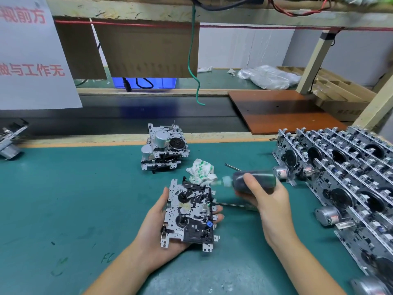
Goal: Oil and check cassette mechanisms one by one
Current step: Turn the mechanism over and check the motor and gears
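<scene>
1. The left hand (157,228) cups a cassette mechanism (190,213) from below, above the green mat (74,199), fingertips curled over its right edge; it is a perforated metal plate carrying black plastic parts.
2. The right hand (265,199) grips a dark, rounded oil bottle (253,181), its blurred pale nozzle pointing left, and also a thin metal rod (230,205).
3. A crumpled white cloth (201,170) lies just beyond.
4. Stacked mechanisms (164,149) sit farther back; rows of mechanisms (344,167) stand at right.

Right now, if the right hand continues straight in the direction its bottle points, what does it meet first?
Probably the crumpled cloth: the right hand aims the dark bottle leftward, nozzle almost at it. Depth is uncertain.
</scene>
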### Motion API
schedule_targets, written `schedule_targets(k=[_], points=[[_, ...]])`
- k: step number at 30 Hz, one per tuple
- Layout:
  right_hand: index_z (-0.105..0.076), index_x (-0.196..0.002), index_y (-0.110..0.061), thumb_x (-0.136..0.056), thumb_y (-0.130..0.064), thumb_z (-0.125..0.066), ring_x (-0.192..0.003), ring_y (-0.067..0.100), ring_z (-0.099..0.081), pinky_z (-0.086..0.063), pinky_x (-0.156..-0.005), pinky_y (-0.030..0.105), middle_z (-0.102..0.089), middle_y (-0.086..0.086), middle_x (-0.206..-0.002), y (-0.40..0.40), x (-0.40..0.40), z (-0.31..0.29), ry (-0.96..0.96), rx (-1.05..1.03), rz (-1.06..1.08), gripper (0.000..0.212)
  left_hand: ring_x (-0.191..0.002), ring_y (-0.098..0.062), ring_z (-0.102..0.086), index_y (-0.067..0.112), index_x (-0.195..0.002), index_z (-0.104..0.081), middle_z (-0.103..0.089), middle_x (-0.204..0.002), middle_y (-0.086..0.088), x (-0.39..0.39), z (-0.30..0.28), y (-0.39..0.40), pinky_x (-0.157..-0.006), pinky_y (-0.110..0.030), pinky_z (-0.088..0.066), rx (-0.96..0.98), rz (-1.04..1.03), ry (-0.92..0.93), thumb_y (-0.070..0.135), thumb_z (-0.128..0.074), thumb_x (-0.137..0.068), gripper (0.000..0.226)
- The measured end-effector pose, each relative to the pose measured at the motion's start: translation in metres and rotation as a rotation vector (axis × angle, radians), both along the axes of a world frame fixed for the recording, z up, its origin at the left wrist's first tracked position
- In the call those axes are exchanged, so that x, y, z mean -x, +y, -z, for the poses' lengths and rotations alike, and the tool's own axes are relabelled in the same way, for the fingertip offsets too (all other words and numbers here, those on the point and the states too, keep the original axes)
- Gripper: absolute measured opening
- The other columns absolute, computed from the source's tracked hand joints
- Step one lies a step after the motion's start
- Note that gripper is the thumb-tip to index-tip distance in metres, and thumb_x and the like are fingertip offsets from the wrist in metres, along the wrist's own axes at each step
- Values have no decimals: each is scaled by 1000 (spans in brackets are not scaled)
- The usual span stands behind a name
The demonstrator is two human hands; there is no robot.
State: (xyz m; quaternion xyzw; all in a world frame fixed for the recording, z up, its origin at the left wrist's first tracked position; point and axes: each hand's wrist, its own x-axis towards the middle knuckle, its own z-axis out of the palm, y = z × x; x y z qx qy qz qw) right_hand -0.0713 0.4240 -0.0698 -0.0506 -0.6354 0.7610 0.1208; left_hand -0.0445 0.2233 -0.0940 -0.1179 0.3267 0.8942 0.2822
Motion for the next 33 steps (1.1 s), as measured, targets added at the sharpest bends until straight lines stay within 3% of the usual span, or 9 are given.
schedule_targets(k=[5, 8, 12, 15, 18, 21, 24, 28, 33], points=[[-46, -93, -29, -72, -9, -79, -92, 15, -64, -45, -84, 28, -69, -1, -97, 13, 11, 11, 18, -329, 5, 44, -118, -46, -53, -6, -119, -61, -52, -130, -33, -2, -2, 3, -101, -54, -42, -11, -15, 14, 67, -32, -87, 85], [-43, -92, -27, -76, 1, -74, -83, 1, -66, -47, -76, 13, -68, -8, -93, 9, 13, 15, 34, -342, -82, 45, -117, -47, -54, -7, -119, -60, -51, -130, -34, -2, -3, 4, -101, -53, -40, 15, -13, 4, 69, -33, -85, 88], [-40, -87, -28, -73, -17, -79, -86, 8, -55, -40, -75, 18, -54, -16, -91, 8, 9, 13, 107, -701, 59, 43, -115, -46, -55, -5, -115, -64, -54, -127, -33, -1, -4, 4, -99, -51, -40, 36, -13, -14, 67, -31, -88, 83], [-45, -84, -22, -74, -24, -77, -75, 7, -46, -34, -67, 23, -48, -14, -81, 15, -4, 9, 318, -976, 153, 33, -113, -46, -56, -4, -114, -66, -55, -126, -33, -1, -5, 3, -98, -51, -42, 47, -6, -19, 64, -32, -90, 80], [-62, -93, -18, -76, -26, -77, -85, 13, -52, -39, -73, 23, -59, -8, -87, 15, -12, 9, 420, -1375, -61, 24, -109, -46, -59, -3, -113, -67, -56, -124, -33, -3, -8, 2, -97, -50, -45, 52, 8, -11, 62, -33, -90, 77], [-54, -106, -27, -93, -39, -53, -101, 11, -48, -30, -78, 18, -52, -12, -99, 14, -11, 11, 197, -1615, -308, 18, -109, -47, -59, -5, -115, -64, -54, -125, -34, -7, -10, 1, -97, -52, -45, 49, 14, -14, 60, -34, -91, 75], [-39, -91, -28, -98, -35, -41, -92, 12, -49, -31, -71, 22, -47, -14, -87, 23, -14, 7, 37, -1579, -351, 11, -113, -48, -56, -6, -116, -63, -53, -126, -36, -11, -11, 0, -99, -53, -44, 41, 21, -31, 59, -34, -92, 75], [-37, -83, -27, -101, -30, -37, -51, 9, -44, -37, -54, 22, -56, -3, -56, 27, -25, 0, -134, -950, -582, 18, -109, -48, -58, -5, -113, -66, -54, -125, -34, -10, -11, 2, -100, -51, -42, 63, 19, -46, 60, -33, -92, 76], [-54, -62, -15, -97, -38, -39, -33, 9, -27, -24, -36, 15, -46, 0, -39, 3, -33, -4, -331, -509, -870, 45, -93, -35, -69, -1, -98, -74, -66, -113, -24, -8, -8, 5, -78, -41, -57, 45, -5, -58, 58, -36, -92, 71]])
